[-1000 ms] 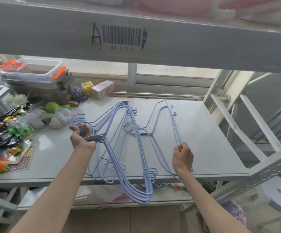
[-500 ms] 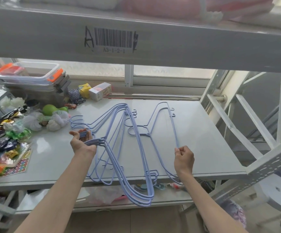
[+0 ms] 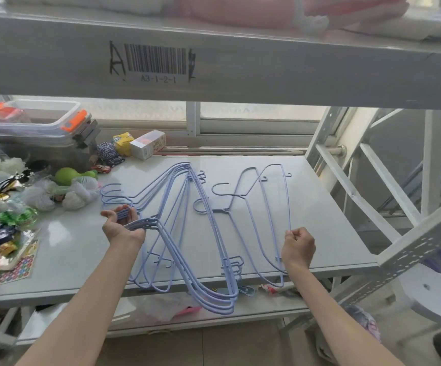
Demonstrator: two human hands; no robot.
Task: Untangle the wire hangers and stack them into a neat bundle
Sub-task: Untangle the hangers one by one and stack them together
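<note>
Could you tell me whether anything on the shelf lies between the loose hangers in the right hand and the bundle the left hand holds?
Nothing visible does: only bare shelf separates the loose hangers from the bundle.

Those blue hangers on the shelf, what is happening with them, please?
A person is sorting light blue wire hangers on a white shelf. The left hand grips the necks of a large bundle of hangers, whose lower ends hang over the front edge. The right hand pinches the wire of one of two separate hangers lying to the right. These two are not yet joined to the bundle. Assorted clutter sits at the left.
</note>
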